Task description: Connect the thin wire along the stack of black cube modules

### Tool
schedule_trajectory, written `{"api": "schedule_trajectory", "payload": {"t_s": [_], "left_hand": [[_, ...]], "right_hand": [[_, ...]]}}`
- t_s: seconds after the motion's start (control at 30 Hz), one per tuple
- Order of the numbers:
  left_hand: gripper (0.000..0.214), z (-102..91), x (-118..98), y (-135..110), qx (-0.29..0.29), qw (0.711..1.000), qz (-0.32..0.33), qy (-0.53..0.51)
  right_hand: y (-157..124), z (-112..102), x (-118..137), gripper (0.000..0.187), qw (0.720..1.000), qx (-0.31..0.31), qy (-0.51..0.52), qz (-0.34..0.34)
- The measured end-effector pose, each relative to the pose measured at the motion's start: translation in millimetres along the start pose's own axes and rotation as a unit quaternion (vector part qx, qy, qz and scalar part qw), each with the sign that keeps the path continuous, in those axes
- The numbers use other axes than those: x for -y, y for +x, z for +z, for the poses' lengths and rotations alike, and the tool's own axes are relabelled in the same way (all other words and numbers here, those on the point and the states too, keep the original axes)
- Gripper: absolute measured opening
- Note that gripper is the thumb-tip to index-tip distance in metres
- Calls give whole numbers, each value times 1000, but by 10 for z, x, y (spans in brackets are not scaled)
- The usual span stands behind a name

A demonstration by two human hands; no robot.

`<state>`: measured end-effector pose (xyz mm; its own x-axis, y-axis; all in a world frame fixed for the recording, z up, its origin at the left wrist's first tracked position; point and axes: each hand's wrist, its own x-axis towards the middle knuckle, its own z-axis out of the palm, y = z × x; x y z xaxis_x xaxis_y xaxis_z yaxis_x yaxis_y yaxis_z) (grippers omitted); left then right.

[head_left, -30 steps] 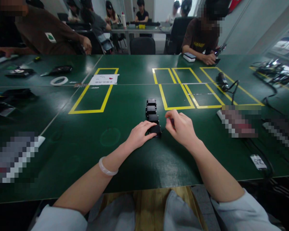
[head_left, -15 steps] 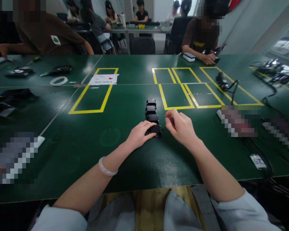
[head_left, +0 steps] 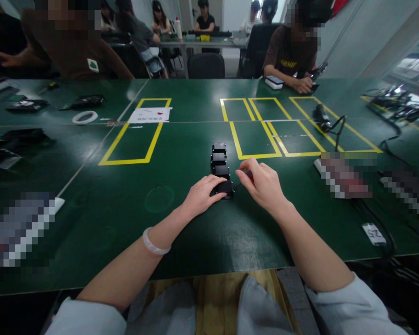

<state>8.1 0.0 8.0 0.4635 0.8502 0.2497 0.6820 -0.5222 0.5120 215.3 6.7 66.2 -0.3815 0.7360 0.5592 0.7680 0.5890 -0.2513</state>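
Note:
Several small black blocks stand in a row running away from me, with small bright dots along their sides. My left hand [head_left: 204, 194] grips the nearest black block [head_left: 225, 187], its thumb on the near side and its fingers on the far side. Just right of that block, my right hand [head_left: 263, 182] is closed in a pinch. A thin dark tool [head_left: 250, 175] shows partly inside its fingers, and a faint thin line runs from there toward the block's right side. Most of this tool is hidden. Beyond my left hand sit the other black blocks [head_left: 219, 158].
Yellow tape outlines [head_left: 260, 157] mark the green table [head_left: 181, 246]. A paper sheet [head_left: 150, 115] and a white ring [head_left: 84, 117] lie at the left. Blurred-out devices sit on both sides, with a black cable [head_left: 338, 135] at right. Other people sit across the table.
My right thumb and fingertips have shifted slightly left, toward the nearest block. My left hand keeps its place. A person at the far left has changed posture.

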Motion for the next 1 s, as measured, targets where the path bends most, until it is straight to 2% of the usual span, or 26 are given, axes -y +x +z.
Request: {"api": "schedule_trajectory", "payload": {"t_s": [0.6, 1.0], "left_hand": [[38, 6, -2, -2, 0, 1000, -3, -4], [39, 6, -5, 6, 2, 1000, -7, -5]], "right_hand": [[-3, 16, 1, 18, 1000, -24, -8, -5], [-14, 29, 5, 18, 1000, -17, -3, -7]]}}
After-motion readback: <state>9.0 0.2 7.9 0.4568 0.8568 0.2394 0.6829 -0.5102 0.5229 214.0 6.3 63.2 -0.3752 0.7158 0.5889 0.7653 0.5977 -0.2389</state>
